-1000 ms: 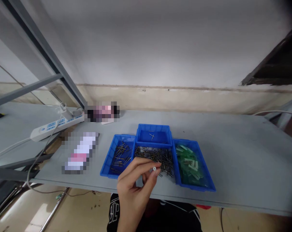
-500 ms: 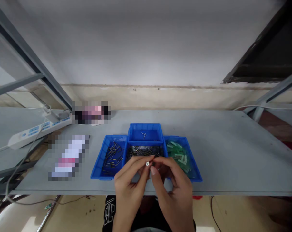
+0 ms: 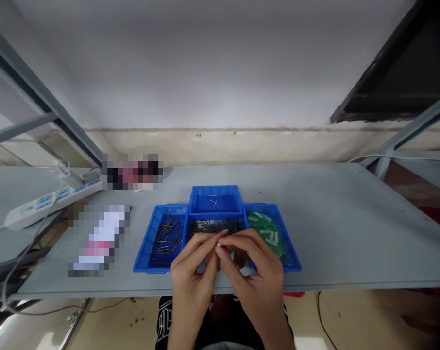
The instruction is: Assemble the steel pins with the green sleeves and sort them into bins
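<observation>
My left hand (image 3: 194, 272) and my right hand (image 3: 254, 270) meet at their fingertips in front of the blue trays. Thumb and forefinger of each are pinched together around a small piece with a pale round end (image 3: 219, 244). Most of that piece is hidden by the fingers. Behind the hands, a blue tray (image 3: 186, 228) holds many thin dark metal pins (image 3: 211, 226), partly covered by my fingers.
The left blue tray (image 3: 143, 253) contains loose thin metal rods. A few pins lie in the back tray (image 3: 214, 188); the right tray (image 3: 291, 253) has pale tubes on green plastic. A blurred phone-like object (image 3: 103, 236) and a power strip (image 3: 52, 199) are on the left.
The fingertips have drawn closer together around the pale round end. A dark bit seen earlier between the right fingers is now hidden. The whole view has shifted slightly.
</observation>
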A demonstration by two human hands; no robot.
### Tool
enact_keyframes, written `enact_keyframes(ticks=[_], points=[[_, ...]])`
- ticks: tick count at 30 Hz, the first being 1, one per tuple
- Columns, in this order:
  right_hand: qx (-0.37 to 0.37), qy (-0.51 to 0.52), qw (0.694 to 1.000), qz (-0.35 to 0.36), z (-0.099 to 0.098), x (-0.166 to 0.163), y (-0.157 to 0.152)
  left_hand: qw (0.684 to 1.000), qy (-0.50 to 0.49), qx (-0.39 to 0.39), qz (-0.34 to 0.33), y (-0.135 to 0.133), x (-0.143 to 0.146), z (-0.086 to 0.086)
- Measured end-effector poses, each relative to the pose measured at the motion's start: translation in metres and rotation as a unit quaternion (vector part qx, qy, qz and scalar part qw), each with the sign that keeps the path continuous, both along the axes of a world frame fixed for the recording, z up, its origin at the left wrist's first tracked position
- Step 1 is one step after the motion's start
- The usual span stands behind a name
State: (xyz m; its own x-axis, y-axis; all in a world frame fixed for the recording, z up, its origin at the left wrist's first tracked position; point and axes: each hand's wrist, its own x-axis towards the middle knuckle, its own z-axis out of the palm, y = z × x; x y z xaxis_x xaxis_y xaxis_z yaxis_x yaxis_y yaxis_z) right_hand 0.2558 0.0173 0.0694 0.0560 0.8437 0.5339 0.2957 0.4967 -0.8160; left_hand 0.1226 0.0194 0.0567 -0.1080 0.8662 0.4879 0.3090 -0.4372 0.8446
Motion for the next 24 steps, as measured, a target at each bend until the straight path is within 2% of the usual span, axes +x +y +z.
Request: enact_keyframes(ticks=[3,6,8,11,15,18,21,24], points=[[0.014,-0.021,1.0,0.002,0.011,0.005,0.014,1.0,-0.005,-0.018,0.02,-0.004,-0.004,0.001],[0.031,-0.054,0.997,-0.044,0.024,0.011,0.044,0.996,-0.03,-0.048,0.069,-0.014,-0.009,0.002],[0.038,-0.114,0.99,-0.075,0.031,0.015,0.065,0.993,-0.047,-0.05,0.092,-0.02,-0.011,0.003],[0.018,-0.227,0.972,-0.062,0.03,0.019,0.082,0.993,-0.045,-0.046,0.101,-0.026,-0.013,0.007],[0.009,-0.327,0.945,-0.006,0.01,0.019,0.064,0.99,-0.045,-0.055,0.118,-0.027,-0.014,0.01],[0.03,-0.429,0.902,0.038,-0.009,0.017,0.041,0.979,-0.097,-0.058,0.168,-0.027,-0.018,0.008],[0.05,-0.494,0.867,0.028,-0.021,0.014,0.028,0.967,-0.155,-0.048,0.194,-0.026,-0.021,0.004],[0.065,-0.525,0.849,0.018,-0.025,0.011,0.026,0.963,-0.177,-0.045,0.199,-0.024,-0.02,0.002]])
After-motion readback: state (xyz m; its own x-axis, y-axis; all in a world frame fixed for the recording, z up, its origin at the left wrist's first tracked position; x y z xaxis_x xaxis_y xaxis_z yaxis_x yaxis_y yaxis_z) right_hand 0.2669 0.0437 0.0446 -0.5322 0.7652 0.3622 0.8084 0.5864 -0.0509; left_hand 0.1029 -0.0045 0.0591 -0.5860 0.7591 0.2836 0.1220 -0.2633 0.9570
